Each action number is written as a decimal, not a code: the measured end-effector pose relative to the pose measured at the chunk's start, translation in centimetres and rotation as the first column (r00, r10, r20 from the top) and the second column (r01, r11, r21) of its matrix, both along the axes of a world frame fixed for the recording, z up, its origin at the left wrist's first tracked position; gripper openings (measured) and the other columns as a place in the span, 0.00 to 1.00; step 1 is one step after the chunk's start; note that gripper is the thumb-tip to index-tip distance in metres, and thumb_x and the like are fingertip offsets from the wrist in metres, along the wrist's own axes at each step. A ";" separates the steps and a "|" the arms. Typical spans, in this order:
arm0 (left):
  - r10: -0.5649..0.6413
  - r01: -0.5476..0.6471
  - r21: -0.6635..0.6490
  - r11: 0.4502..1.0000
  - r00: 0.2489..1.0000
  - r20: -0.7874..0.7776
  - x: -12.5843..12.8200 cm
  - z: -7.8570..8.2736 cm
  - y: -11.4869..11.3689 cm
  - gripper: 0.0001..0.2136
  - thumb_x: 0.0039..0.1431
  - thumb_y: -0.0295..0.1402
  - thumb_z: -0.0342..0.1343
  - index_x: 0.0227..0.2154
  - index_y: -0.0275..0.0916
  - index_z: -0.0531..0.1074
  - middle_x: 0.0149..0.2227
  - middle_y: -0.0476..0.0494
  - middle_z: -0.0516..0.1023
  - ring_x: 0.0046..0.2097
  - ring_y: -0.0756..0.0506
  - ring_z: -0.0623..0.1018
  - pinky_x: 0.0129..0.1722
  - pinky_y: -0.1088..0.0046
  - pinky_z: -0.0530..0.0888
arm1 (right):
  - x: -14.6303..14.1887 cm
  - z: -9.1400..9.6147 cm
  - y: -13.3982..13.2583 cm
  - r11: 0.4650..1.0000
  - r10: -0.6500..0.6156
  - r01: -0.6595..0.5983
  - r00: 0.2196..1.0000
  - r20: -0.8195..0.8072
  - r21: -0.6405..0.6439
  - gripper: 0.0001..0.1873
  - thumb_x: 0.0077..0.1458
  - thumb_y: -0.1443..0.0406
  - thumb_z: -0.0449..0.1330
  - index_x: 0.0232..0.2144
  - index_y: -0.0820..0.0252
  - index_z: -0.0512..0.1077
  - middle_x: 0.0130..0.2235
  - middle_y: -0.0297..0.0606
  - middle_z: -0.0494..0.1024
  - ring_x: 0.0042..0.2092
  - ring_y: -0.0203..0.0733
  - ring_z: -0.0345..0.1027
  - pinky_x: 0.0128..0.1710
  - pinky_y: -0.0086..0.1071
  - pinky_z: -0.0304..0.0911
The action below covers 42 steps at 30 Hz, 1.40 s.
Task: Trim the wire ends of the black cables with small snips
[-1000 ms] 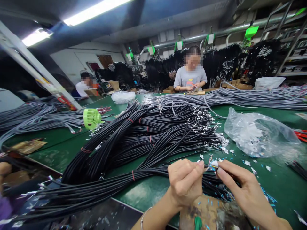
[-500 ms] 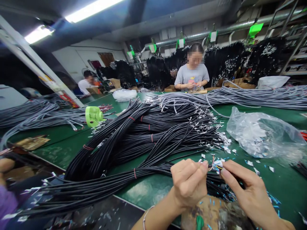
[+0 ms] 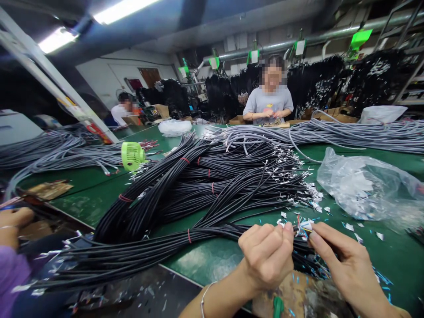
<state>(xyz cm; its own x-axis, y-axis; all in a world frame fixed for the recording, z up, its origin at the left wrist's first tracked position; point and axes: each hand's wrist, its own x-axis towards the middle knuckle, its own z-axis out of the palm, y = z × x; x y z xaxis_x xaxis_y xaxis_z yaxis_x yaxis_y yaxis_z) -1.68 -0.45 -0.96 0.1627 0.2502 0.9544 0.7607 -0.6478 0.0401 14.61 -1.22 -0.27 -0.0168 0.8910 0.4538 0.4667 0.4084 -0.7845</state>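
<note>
Neighbour's hand (image 3: pixel 18 217) further into view; left grip (image 3: pixel 266 255) tight on cable (image 3: pixel 296 229)

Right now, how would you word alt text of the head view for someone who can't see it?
A person's left hand grips a black cable and the right hand pinches a small white piece, with thin coloured wires between them. Red-banded black cable bundles lie across a green table, a clear plastic bag on the right.
</note>
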 end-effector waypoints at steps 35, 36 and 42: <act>-0.246 0.376 -0.465 0.802 0.916 0.316 1.1 1.7 0.2 0.10 0.58 0.24 0.52 0.23 0.35 0.74 0.20 0.48 0.72 0.22 0.52 0.67 0.22 0.77 0.62 | 0.7 1.4 0.3 0.999 -0.020 0.022 0.998 -0.065 0.035 0.08 0.52 0.61 0.60 0.25 0.58 0.72 0.27 0.37 0.73 0.26 0.37 0.66 0.19 0.27 0.59; -0.249 0.370 -0.462 0.806 0.920 0.303 1.1 1.7 0.2 0.10 0.58 0.24 0.52 0.23 0.35 0.74 0.20 0.48 0.72 0.22 0.52 0.67 0.21 0.77 0.62 | 0.7 1.5 0.3 0.999 -0.005 0.008 0.998 -0.061 0.035 0.08 0.52 0.61 0.60 0.25 0.58 0.72 0.27 0.37 0.72 0.26 0.36 0.65 0.19 0.27 0.59; -0.307 0.366 -0.460 0.809 0.930 0.199 0.9 1.6 0.5 0.09 0.58 0.23 0.51 0.26 0.35 0.75 0.21 0.48 0.72 0.23 0.51 0.68 0.23 0.77 0.64 | 0.9 1.2 0.5 0.998 0.016 -0.021 0.996 -0.087 -0.054 0.09 0.49 0.59 0.63 0.26 0.58 0.70 0.23 0.33 0.69 0.23 0.35 0.62 0.19 0.27 0.59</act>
